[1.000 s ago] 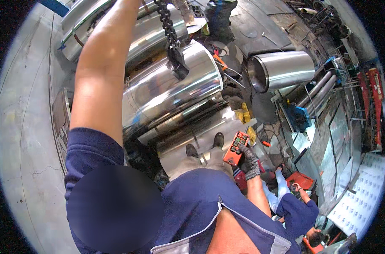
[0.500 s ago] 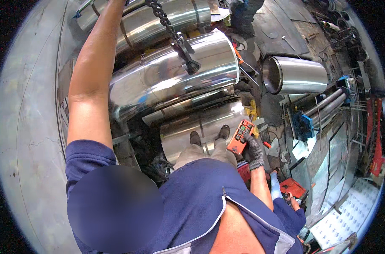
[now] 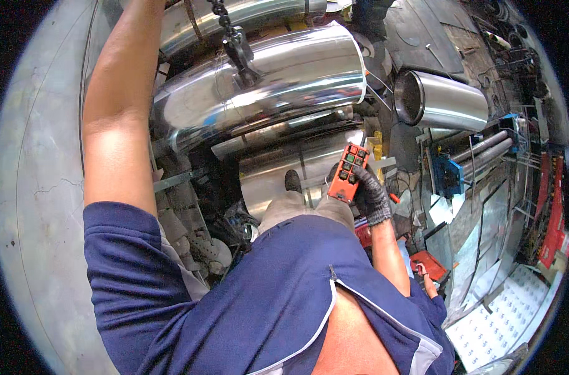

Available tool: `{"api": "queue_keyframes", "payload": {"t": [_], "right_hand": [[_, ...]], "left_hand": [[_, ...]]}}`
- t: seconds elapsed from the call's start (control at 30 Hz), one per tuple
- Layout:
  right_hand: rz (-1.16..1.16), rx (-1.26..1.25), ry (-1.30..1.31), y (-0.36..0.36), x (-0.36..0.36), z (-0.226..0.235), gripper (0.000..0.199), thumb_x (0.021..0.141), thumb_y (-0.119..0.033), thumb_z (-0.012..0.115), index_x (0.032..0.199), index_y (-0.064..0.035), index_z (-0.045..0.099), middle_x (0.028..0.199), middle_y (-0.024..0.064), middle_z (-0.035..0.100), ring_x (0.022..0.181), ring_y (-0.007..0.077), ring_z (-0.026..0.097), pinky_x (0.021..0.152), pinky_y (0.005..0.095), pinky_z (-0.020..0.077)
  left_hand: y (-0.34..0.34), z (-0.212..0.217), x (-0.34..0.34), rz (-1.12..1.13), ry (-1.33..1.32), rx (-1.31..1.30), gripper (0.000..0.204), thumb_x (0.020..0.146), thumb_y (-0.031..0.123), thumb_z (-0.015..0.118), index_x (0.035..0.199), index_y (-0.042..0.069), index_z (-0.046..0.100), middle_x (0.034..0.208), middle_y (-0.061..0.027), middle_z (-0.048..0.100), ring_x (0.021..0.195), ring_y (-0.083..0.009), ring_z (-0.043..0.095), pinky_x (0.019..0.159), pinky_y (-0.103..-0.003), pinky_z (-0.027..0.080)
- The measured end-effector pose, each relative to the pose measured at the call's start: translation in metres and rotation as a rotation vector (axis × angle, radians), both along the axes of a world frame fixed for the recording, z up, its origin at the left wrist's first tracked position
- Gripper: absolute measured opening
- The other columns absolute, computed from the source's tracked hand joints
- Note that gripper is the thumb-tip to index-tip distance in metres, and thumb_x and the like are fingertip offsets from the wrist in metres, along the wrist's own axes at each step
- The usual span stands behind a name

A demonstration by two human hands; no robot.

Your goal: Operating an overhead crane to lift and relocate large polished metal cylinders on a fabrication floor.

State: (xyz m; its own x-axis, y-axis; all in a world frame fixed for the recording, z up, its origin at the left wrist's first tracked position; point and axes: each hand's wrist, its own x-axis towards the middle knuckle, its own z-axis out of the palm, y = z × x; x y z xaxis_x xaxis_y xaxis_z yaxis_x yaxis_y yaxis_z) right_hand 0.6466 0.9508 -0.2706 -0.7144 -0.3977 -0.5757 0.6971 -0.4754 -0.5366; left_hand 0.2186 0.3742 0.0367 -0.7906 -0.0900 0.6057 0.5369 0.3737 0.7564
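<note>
In a grey knitted glove, my right hand [image 3: 373, 197] is closed around an orange push-button remote control [image 3: 349, 173], its button face turned up toward me. My left arm [image 3: 119, 131] stretches far forward along the left side; its hand lies beyond the top edge. To the right of that arm hangs a dark steel chain [image 3: 220, 14] with a heavy dark hook or clamp [image 3: 239, 59] at its end. Behind the hook lies a large shiny sheet-metal cylinder [image 3: 284, 69]; the picture does not show whether they touch.
My shoes stand on a curved metal sheet [image 3: 265, 175]. A shorter steel cylinder [image 3: 450, 103] lies at the right, near a blue clamp-like fixture [image 3: 448, 175]. Another person's hand [image 3: 422, 270] is beside a red box [image 3: 429, 265]. A pale wall [image 3: 40, 187] runs along the left.
In the picture, the chain and hook have shifted left and up, and my left arm has moved left. The remote is slightly farther left and up, still in my right hand.
</note>
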Motion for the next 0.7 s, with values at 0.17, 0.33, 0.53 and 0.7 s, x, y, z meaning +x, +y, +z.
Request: {"api": "queue_keyframes", "payload": {"t": [0.17, 0.33, 0.53, 0.7], "right_hand": [[-0.076, -0.007, -0.032, -0.001, 0.030, -0.024, 0.053, 0.093, -0.023, 0.071, 0.139, -0.0055, 0.053, 0.120, 0.0073, 0.068, 0.110, 0.0219, 0.067, 0.098, 0.0387, 0.0546], [-0.041, -0.015, -0.125, -0.011, 0.041, -0.032, 0.046, 0.094, -0.023, 0.071, 0.135, -0.0060, 0.059, 0.120, 0.0063, 0.069, 0.111, 0.0201, 0.066, 0.100, 0.0356, 0.0515], [-0.072, 0.010, -0.025, -0.009, 0.042, -0.021, 0.053, 0.096, -0.021, 0.068, 0.145, -0.0085, 0.051, 0.132, 0.0079, 0.065, 0.120, 0.0241, 0.063, 0.105, 0.0425, 0.0502], [-0.171, 0.063, -0.122, 0.020, 0.050, -0.051, 0.045, 0.096, -0.023, 0.069, 0.137, -0.0101, 0.057, 0.122, 0.0051, 0.068, 0.112, 0.0206, 0.066, 0.097, 0.0408, 0.0531]], "left_hand": [[0.057, -0.014, 0.046, 0.228, -0.039, 0.076, 0.027, 0.095, 0.019, 0.067, 0.117, 0.006, 0.061, 0.088, -0.0041, 0.066, 0.070, -0.0181, 0.066, 0.059, -0.033, 0.053], [0.024, -0.003, 0.058, 0.241, -0.137, 0.076, 0.049, 0.093, 0.013, 0.063, 0.139, 0.004, 0.050, 0.110, -0.0148, 0.067, 0.088, -0.0272, 0.070, 0.065, -0.036, 0.057], [0.023, -0.013, 0.039, 0.122, -0.216, 0.076, 0.053, 0.094, 0.018, 0.065, 0.141, 0.002, 0.045, 0.105, -0.0148, 0.064, 0.085, -0.0252, 0.067, 0.066, -0.037, 0.058], [-0.010, -0.034, 0.028, -0.048, -0.284, 0.177, 0.050, 0.100, 0.028, 0.065, 0.139, 0.002, 0.046, 0.097, -0.0080, 0.067, 0.085, -0.0217, 0.069, 0.067, -0.033, 0.058]]}}
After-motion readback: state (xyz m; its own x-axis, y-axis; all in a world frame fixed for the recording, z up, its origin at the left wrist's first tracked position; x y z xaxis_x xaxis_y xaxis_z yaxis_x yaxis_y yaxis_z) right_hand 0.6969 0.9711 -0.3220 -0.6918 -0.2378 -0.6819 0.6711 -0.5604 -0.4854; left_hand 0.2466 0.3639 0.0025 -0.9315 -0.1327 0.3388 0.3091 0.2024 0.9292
